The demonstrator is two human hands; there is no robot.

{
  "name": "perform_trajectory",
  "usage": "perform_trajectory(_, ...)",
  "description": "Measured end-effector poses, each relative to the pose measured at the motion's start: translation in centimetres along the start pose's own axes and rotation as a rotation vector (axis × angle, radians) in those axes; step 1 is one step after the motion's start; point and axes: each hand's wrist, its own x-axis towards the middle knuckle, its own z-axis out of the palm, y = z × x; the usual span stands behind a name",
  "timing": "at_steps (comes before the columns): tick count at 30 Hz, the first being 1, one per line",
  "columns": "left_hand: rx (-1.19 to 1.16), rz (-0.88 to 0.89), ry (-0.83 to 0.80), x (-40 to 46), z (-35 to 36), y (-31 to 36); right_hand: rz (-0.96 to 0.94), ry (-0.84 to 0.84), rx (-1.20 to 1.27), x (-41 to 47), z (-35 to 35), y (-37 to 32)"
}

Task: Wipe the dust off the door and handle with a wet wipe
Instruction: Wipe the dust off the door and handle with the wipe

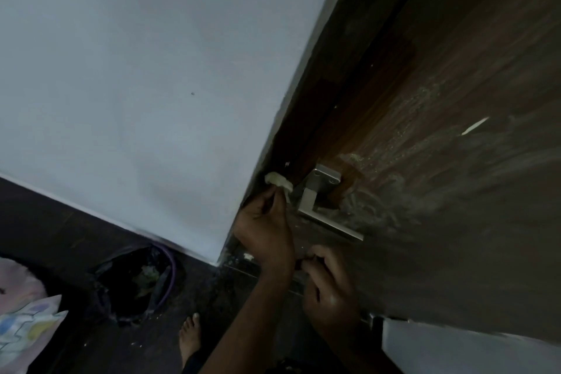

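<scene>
A dark brown wooden door (455, 70) fills the right side, streaked with pale dust smears around the handle. The silver lever handle (321, 209) hangs from a square metal plate (326, 181). My left hand (264, 225) pinches a crumpled whitish wet wipe (278, 181) and presses it against the door's edge by the frame, just left of the plate. My right hand (329, 285) rests against the door below the lever with its fingers curled. Whether it holds anything is hidden.
A white wall (136, 85) takes up the left. On the dark floor lie a black bag with a purple cord (142, 279), a patterned pillow (24, 322) and my bare foot (189, 337). A white ledge (455, 349) juts in at the lower right.
</scene>
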Motion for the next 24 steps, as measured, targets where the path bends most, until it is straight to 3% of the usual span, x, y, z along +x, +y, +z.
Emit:
perform_trajectory(3, 0.016, 0.103, -0.059, 0.0, -0.4, -1.4, 0.09, -0.084, 0.031, -1.0, 0.6, 0.3)
perform_trajectory(8, 0.139, -0.123, -0.111, -0.4, -0.3, -3.8, 0.188, -0.221, 0.083, -1.4, 1.0, 0.5)
perform_trajectory(12, 0.211, 0.054, -0.3, -1.7, -0.1, -3.8, 0.335, -0.228, 0.069, -0.9, 1.1, 0.2)
perform_trajectory(14, 0.209, 0.023, -0.338, -2.2, 0.0, -3.8, 0.365, -0.233, 0.101, -0.4, 1.0, 0.1)
perform_trajectory(18, 0.154, -0.158, -0.125, -0.1, -0.3, -3.9, 0.473, -0.209, 0.12, 0.1, 1.2, 0.5)
perform_trajectory(21, 0.157, -0.04, -0.041, 0.9, -0.7, -3.1, 0.488, -0.244, 0.131, -0.1, 1.6, 0.8)
perform_trajectory(24, 0.158, 0.089, -0.149, -0.5, -0.7, -2.5, 0.471, -0.255, 0.14, -0.3, 2.1, 0.8)
